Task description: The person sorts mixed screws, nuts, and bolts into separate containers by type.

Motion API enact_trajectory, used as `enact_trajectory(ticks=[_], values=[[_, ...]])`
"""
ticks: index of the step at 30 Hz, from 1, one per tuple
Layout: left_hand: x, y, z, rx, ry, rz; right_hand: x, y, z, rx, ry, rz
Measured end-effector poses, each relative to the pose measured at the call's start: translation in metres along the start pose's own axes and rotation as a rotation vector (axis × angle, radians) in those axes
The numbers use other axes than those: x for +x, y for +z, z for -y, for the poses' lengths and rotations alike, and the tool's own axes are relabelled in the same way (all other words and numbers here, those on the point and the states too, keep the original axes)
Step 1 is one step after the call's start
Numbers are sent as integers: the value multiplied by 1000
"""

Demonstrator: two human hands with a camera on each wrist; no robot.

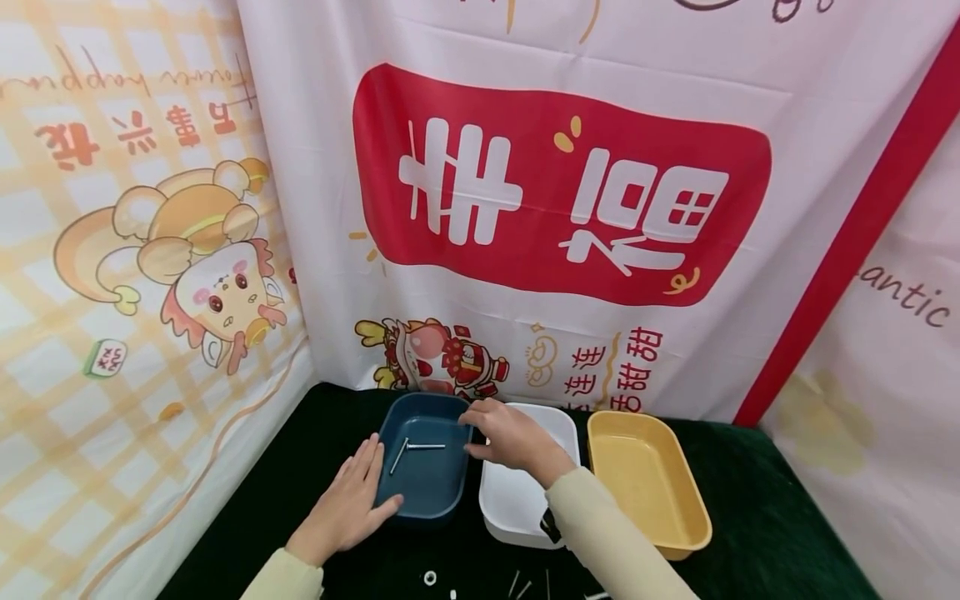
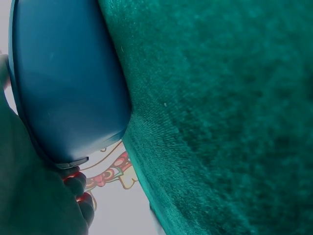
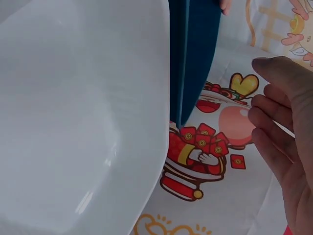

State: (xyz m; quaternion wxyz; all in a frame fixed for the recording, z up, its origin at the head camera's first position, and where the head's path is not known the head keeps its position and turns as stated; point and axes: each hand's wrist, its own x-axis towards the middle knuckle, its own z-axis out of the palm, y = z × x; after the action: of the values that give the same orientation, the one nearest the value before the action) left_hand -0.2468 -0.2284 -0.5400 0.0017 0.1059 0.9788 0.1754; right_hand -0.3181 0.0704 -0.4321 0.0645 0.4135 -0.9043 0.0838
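Note:
A dark blue tray (image 1: pixel 431 492) holds two long metal bolts or nails (image 1: pixel 425 447), one lying across and one slanting. My left hand (image 1: pixel 347 504) rests along the tray's left rim with fingers extended and thumb over the near corner. In the left wrist view, fingertips (image 2: pixel 76 186) show beside the blue tray's wall (image 2: pixel 68 73). Above the gap between the blue tray and a white tray (image 1: pixel 517 508) hovers my right hand (image 1: pixel 517 437). Its fingers bend loosely, and the right wrist view shows nothing between thumb and fingers (image 3: pixel 274 117).
A yellow tray (image 1: pixel 645 467) stands right of the white one. Near the front edge of the dark green cloth (image 1: pixel 780 508) lie a small white ring (image 1: pixel 430 577), a tiny white piece (image 1: pixel 453 594) and several thin metal pieces (image 1: pixel 523 589). Printed fabric (image 1: pixel 555 350) hangs behind the trays.

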Motion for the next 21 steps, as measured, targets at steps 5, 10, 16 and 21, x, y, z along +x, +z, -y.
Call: enact_trajectory(ticks=[5,10,16,21], values=[[0,0,0,-2,-1,10,-16,-10,-5,41,0,41],[-1,2,1,4,-2,18,-34,-22,-7,47,-39,53],[0,3,3,8,0,8,-59,-41,-5,34,-41,87],[1,2,4,8,8,-1,-84,-53,-6,29,-11,127]])
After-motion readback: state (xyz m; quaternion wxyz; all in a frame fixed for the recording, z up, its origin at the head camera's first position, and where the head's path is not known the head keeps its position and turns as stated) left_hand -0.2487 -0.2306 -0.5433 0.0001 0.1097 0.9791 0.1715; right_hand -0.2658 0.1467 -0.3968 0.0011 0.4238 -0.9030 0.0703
